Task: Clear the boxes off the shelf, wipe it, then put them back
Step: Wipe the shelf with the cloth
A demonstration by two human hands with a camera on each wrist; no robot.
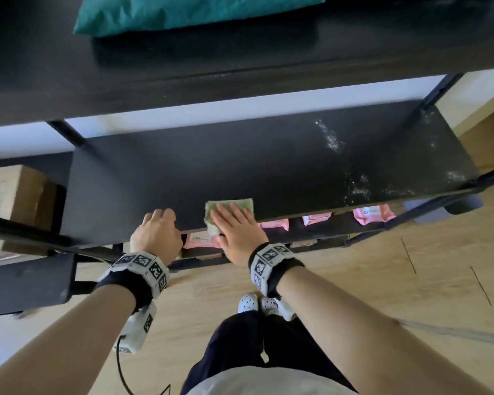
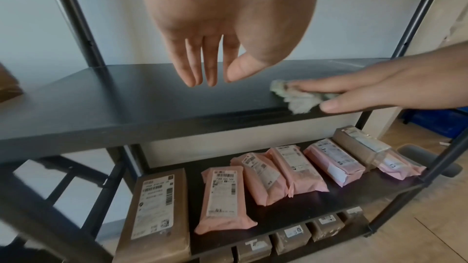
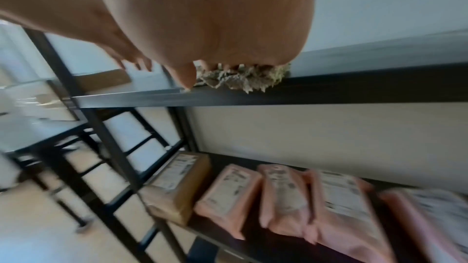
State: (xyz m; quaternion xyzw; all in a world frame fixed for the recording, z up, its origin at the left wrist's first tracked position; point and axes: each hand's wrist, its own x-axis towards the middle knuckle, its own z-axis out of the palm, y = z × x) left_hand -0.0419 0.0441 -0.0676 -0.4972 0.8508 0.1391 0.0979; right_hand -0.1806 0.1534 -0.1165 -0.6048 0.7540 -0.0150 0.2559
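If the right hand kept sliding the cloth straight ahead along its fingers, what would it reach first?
The right hand presses the green cloth flat at the front edge of the black shelf. Ahead the shelf looks bare, so the first thing met is probably the pale wall behind it; depth is hard to judge.

The black shelf [image 1: 240,166] lay bare across most of its top, so a hand had free room to sweep toward the back and the right, where only white dust specks [image 1: 332,141] marked the surface. Overhead, the upper shelf board [image 1: 183,81] closed off the space above, and black uprights [image 1: 66,132] stood at the back corners. The right hand [image 1: 237,232] pressing the green cloth [image 1: 240,205] and the left hand [image 1: 156,232] occupied the front edge, and pink parcels [image 2: 286,175] filled the shelf below.
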